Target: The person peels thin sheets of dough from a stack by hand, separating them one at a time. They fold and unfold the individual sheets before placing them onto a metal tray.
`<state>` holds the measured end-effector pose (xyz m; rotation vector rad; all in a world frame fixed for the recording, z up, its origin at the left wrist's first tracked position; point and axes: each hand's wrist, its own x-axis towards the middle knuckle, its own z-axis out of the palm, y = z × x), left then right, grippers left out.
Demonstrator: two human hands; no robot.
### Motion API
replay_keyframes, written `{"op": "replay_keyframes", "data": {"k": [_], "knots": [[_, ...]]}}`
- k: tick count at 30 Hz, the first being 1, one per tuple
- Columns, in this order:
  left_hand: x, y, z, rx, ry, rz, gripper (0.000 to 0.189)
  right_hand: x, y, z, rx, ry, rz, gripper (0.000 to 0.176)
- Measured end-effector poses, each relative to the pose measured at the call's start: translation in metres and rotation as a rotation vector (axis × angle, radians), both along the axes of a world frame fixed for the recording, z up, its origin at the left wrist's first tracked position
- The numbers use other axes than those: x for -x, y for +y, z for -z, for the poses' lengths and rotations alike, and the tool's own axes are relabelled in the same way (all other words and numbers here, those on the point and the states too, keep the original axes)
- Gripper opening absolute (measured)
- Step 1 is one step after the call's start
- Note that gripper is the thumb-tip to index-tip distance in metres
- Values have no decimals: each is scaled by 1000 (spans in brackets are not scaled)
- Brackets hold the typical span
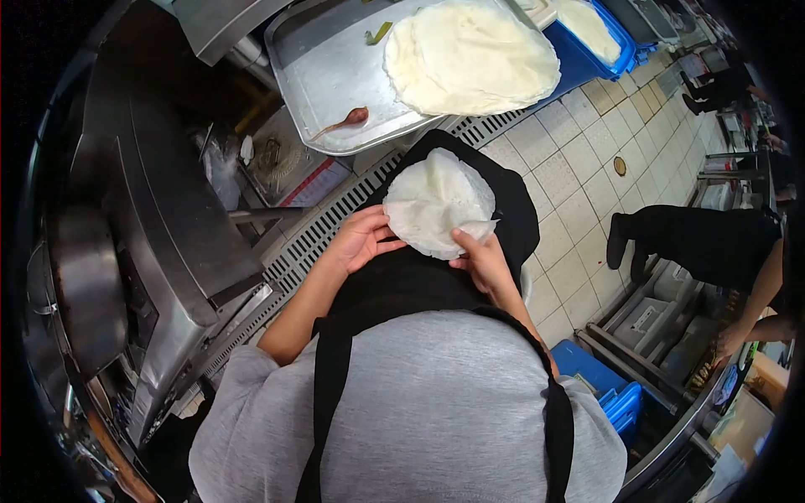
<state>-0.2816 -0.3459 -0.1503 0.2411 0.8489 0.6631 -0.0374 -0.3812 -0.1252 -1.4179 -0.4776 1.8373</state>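
Note:
A thin, pale round wrapper point(436, 197) lies spread above my lap, creased in the middle, with one edge lifted at the lower right. My left hand point(362, 238) holds its left edge at the fingertips, some fingers spread beneath. At the lower right edge, my right hand point(484, 261) pinches the wrapper between thumb and fingers. Just ahead of my knees, a large stack of similar wrappers point(474, 59) covers the right part of a metal tray point(335, 71). A small brown wooden spoon point(356, 116) and some green leaf scraps point(379, 33) rest on that tray.
More pale sheets point(587, 29) sit in a blue crate point(619, 50) at upper right. Steel kitchen equipment point(159, 210) stands close on my left. A floor drain grate point(302, 243) runs beneath me. On the right, a person in black trousers point(696, 243) works at a counter.

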Motion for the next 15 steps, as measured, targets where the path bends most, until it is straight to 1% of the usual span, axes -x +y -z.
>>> {"op": "replay_keyframes", "data": {"k": [2, 3, 6, 7, 10, 12, 15], "knots": [[-2, 1, -13, -59, 69, 96, 37, -4, -1, -3, 3, -58, -41, 42], [-4, -1, -18, -41, 45, 112, 36, -6, -2, -4, 5, -86, -58, 41], [-16, -8, -15, -29, 106, 146, 40, -9, -4, -9, -50, -156, -144, 40], [-19, -9, -16, -76, 102, 124, 42, -9, -5, -8, -57, -153, -135, 40], [-24, -6, -21, -133, 52, 111, 35, -9, -6, -5, -87, -162, -115, 38], [-21, -4, -13, -130, 34, 104, 28, -8, -6, -5, -114, -188, -116, 36], [-18, 0, -8, -117, 43, 59, 18, -17, 1, -12, -36, -465, -473, 33]]}}
